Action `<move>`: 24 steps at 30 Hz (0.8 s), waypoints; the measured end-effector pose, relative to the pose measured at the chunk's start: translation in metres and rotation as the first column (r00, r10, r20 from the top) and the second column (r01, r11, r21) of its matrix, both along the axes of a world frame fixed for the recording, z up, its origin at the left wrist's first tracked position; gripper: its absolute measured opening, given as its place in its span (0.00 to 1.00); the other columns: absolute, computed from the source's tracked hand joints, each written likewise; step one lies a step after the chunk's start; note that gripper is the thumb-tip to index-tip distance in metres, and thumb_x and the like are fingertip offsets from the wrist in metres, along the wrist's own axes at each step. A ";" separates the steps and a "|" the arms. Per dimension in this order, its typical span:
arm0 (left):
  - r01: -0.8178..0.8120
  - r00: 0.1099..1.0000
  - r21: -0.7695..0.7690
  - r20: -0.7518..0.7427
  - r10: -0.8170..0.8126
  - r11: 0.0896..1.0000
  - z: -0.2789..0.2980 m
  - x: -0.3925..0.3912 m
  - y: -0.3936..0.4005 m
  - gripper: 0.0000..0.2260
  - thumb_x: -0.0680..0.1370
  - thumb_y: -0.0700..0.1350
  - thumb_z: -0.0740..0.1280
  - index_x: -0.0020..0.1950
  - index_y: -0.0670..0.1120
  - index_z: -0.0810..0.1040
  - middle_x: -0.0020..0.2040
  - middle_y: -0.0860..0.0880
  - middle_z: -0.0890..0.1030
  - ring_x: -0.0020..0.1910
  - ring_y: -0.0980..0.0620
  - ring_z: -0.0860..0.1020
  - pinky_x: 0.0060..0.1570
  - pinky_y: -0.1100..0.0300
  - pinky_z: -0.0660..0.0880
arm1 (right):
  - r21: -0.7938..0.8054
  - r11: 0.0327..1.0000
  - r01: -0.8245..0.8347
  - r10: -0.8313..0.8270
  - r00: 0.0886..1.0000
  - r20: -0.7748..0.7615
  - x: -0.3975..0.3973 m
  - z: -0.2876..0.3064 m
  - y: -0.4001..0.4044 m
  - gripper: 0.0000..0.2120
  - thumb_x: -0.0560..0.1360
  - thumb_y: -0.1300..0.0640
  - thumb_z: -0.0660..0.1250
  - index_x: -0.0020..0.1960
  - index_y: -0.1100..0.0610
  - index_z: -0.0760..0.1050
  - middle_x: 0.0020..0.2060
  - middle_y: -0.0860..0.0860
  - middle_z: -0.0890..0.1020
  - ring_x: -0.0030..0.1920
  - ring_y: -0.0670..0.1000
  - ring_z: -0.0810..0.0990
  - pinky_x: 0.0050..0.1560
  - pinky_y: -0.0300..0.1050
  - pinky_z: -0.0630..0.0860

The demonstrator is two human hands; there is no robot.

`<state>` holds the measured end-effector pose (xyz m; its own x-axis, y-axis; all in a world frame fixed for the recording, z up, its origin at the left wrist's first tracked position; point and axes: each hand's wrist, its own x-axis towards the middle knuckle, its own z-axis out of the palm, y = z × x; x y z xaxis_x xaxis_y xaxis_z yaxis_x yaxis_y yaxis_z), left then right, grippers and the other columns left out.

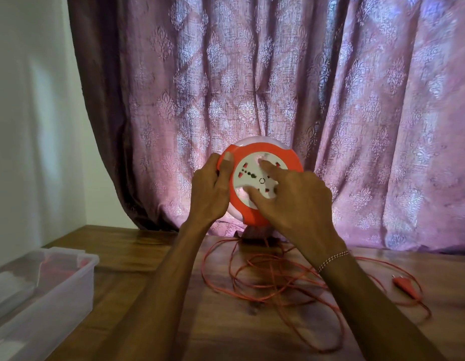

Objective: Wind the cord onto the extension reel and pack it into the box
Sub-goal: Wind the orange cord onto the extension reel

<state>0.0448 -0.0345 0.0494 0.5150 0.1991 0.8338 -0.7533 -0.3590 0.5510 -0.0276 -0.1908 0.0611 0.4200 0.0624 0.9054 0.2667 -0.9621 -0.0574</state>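
An orange round extension reel [291, 162] with a white socket face [248, 175] is held up above the wooden table [148, 295]. My left hand [210, 191] grips its left rim, thumb on the front. My right hand [294, 201] lies on the white face with its fingers spread over the sockets. The thin orange cord [265, 280] hangs from under the reel and lies in loose loops on the table. Its orange plug [403, 284] rests at the right. A clear plastic box [43, 290] stands at the left front.
A pink patterned curtain [278, 87] hangs right behind the reel down to the table. A white wall [30, 113] is at the left. Inside the box lie a white and a reddish thing, both blurred.
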 end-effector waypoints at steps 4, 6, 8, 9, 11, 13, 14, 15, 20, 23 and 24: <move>0.009 1.000 0.000 -0.004 -0.009 1.000 0.000 0.000 0.000 0.26 0.82 0.66 0.55 0.44 0.44 0.74 0.37 0.43 0.82 0.39 0.41 0.82 0.40 0.37 0.78 | 0.024 1.000 -0.007 0.007 1.000 -0.005 -0.001 0.003 0.001 0.26 0.77 0.36 0.57 0.68 0.49 0.74 0.47 0.54 0.86 0.49 0.60 0.82 0.46 0.50 0.78; 0.011 1.000 -0.008 -0.009 -0.011 1.000 -0.001 0.000 0.001 0.25 0.82 0.65 0.55 0.43 0.45 0.73 0.37 0.45 0.82 0.37 0.42 0.81 0.40 0.37 0.78 | -0.008 1.000 -0.001 0.001 1.000 -0.010 -0.005 0.006 0.000 0.24 0.77 0.37 0.59 0.67 0.48 0.75 0.47 0.54 0.86 0.48 0.60 0.82 0.45 0.51 0.78; 0.016 1.000 -0.021 -0.007 -0.016 1.000 -0.001 0.000 0.001 0.22 0.82 0.65 0.56 0.40 0.49 0.72 0.35 0.50 0.81 0.34 0.50 0.78 0.39 0.39 0.77 | -0.024 0.997 -0.069 0.070 0.996 0.048 -0.010 0.010 -0.003 0.17 0.76 0.43 0.66 0.61 0.50 0.80 0.45 0.53 0.86 0.47 0.60 0.82 0.42 0.51 0.78; 0.017 1.000 -0.024 -0.004 -0.017 1.000 0.000 0.000 0.001 0.21 0.82 0.65 0.56 0.39 0.50 0.71 0.35 0.49 0.80 0.33 0.53 0.76 0.39 0.40 0.77 | -0.044 0.994 -0.102 0.106 0.991 0.081 -0.011 0.011 -0.005 0.13 0.75 0.48 0.68 0.57 0.51 0.82 0.46 0.53 0.86 0.48 0.59 0.81 0.41 0.50 0.78; 0.026 1.000 -0.032 -0.002 -0.026 0.999 0.000 0.000 0.001 0.23 0.82 0.65 0.56 0.40 0.48 0.72 0.37 0.45 0.80 0.34 0.52 0.76 0.39 0.40 0.77 | -0.112 0.975 -0.190 0.195 0.980 0.042 -0.009 0.014 -0.011 0.10 0.74 0.55 0.70 0.55 0.50 0.83 0.51 0.52 0.83 0.54 0.57 0.76 0.46 0.51 0.77; 0.033 0.999 -0.038 0.008 -0.033 0.999 0.001 -0.001 0.001 0.24 0.82 0.65 0.56 0.41 0.46 0.73 0.36 0.44 0.79 0.34 0.49 0.76 0.39 0.39 0.77 | -0.169 0.949 -0.268 0.249 0.961 -0.123 -0.008 0.014 -0.013 0.16 0.73 0.59 0.67 0.59 0.47 0.81 0.61 0.55 0.76 0.63 0.57 0.70 0.57 0.53 0.74; 0.028 1.000 -0.035 0.011 -0.027 0.999 0.001 -0.001 0.000 0.23 0.82 0.64 0.56 0.41 0.46 0.72 0.35 0.45 0.79 0.34 0.50 0.76 0.39 0.40 0.76 | -0.192 0.945 -0.264 0.227 0.954 -0.194 -0.008 0.014 -0.012 0.20 0.72 0.59 0.66 0.61 0.45 0.80 0.65 0.56 0.73 0.66 0.58 0.67 0.62 0.54 0.72; 0.020 1.000 -0.026 0.011 -0.020 0.999 0.001 -0.001 0.000 0.23 0.82 0.64 0.55 0.41 0.46 0.72 0.34 0.47 0.79 0.34 0.50 0.76 0.39 0.40 0.76 | -0.217 0.947 -0.236 0.184 0.954 -0.238 -0.009 0.013 -0.010 0.22 0.72 0.59 0.65 0.63 0.43 0.78 0.68 0.57 0.70 0.68 0.59 0.64 0.64 0.55 0.70; 0.022 1.000 -0.003 -0.002 -0.022 1.000 -0.001 0.000 0.001 0.25 0.82 0.64 0.55 0.43 0.43 0.73 0.36 0.44 0.81 0.38 0.41 0.80 0.40 0.38 0.78 | -0.270 0.955 -0.121 0.056 0.970 -0.236 -0.008 0.008 -0.002 0.28 0.69 0.58 0.70 0.66 0.39 0.74 0.68 0.57 0.69 0.67 0.60 0.66 0.57 0.54 0.74; 0.029 1.000 0.013 0.000 -0.029 0.999 -0.001 0.000 0.000 0.25 0.81 0.65 0.55 0.42 0.45 0.72 0.35 0.46 0.81 0.37 0.43 0.81 0.40 0.39 0.78 | -0.196 0.972 -0.133 0.097 0.978 -0.183 -0.004 0.005 -0.003 0.28 0.67 0.58 0.72 0.64 0.38 0.76 0.62 0.56 0.72 0.65 0.59 0.70 0.50 0.54 0.77; 0.027 1.000 0.019 0.003 -0.027 0.999 -0.001 0.001 0.000 0.23 0.81 0.65 0.55 0.41 0.47 0.72 0.34 0.48 0.80 0.36 0.45 0.80 0.39 0.40 0.78 | -0.168 0.976 -0.138 0.109 0.979 -0.172 -0.003 0.003 -0.003 0.28 0.68 0.57 0.71 0.64 0.38 0.76 0.61 0.55 0.72 0.64 0.58 0.71 0.49 0.54 0.77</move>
